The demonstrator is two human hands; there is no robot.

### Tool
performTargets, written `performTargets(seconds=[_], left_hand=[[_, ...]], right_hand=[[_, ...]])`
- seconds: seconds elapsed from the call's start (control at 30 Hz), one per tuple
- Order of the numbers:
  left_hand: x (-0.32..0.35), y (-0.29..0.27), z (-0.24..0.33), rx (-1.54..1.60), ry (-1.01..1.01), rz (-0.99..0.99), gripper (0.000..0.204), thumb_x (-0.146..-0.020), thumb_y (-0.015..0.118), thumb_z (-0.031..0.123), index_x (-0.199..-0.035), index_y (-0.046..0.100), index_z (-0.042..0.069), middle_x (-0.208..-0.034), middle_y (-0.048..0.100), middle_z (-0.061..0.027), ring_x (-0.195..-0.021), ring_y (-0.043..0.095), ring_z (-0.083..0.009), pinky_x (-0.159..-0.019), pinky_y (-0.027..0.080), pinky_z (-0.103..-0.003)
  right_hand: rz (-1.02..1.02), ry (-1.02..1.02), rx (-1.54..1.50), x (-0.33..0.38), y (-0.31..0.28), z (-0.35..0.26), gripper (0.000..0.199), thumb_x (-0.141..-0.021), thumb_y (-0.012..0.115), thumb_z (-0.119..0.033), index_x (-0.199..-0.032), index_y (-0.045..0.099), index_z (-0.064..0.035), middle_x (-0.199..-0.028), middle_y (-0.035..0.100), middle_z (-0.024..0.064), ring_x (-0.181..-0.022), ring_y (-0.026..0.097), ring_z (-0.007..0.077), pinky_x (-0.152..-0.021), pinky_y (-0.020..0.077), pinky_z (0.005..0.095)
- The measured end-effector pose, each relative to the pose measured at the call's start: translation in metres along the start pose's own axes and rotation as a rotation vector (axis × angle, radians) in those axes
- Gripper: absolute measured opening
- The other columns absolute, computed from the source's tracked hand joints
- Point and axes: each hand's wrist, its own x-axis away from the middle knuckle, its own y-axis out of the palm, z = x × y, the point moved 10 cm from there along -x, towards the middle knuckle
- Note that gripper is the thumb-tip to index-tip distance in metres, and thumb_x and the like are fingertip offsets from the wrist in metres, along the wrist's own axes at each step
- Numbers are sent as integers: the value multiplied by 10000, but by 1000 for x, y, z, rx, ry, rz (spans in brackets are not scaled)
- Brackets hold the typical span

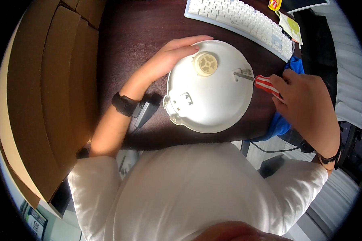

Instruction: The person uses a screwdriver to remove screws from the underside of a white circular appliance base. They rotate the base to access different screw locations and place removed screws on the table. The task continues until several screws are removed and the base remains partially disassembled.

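Note:
A round white plastic cover (213, 108) lies on the dark desk in front of me. It has a raised cream-coloured hub (207, 64) with a spoked centre, a hinge-like tab at its lower left edge, and small screw mounts. My left hand (180, 50) steadies its upper left rim, thumb on top and fingers along the edge. In my right hand (299, 90) is a screwdriver (265, 85) with a red-and-white striped handle. Its metal shaft points left, and the tip is at a small bracket (242, 74) on the cover's right side. Whether it sits in a screw is too small to tell.
A white keyboard (245, 24) lies beyond the cover. Brown cardboard (48, 88) stands along the left side. Blue cloth (280, 122) hangs at the desk's right edge. A small dark grey device (146, 113) rests near my left wrist. Small packets (290, 27) lie at the far right.

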Motion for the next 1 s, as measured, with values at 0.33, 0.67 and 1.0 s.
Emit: performTargets(seconds=[0.33, 0.67, 1.0], left_hand=[[2, 1, 0, 63, -14, -10, 406, -884, 437, 157, -1265, 454, 15, -1189, 543, -130, -1053, 550, -175, -908, 433, -260], [1, -7, 2, -22, 5, 5, 404, -880, 439, 154, -1262, 462, 23, -1183, 550, -128, -1042, 555, -173, -903, 434, -260], [1, -5, -2, 21, -8, 41, 391, -882, 451, 178, -1235, 477, 12, -1134, 572, -108, -1031, 545, -153, -889, 421, -251]], right_hand=[[484, 79, -509, 8, -36, 32, 197, -731, 674, -178, -806, 573, -25, -691, 556, 122, -503, 519, 235, -475, 387, 305], [173, 179, -437, -1, -22, 31, 208, -729, 649, -100, -876, 542, 2, -717, 552, 169, -617, 548, 308, -582, 428, 309], [412, -66, -472, 21, -30, 27, 347, -700, 699, -151, -959, 515, -11, -839, 573, 173, -696, 568, 324, -614, 438, 383]])
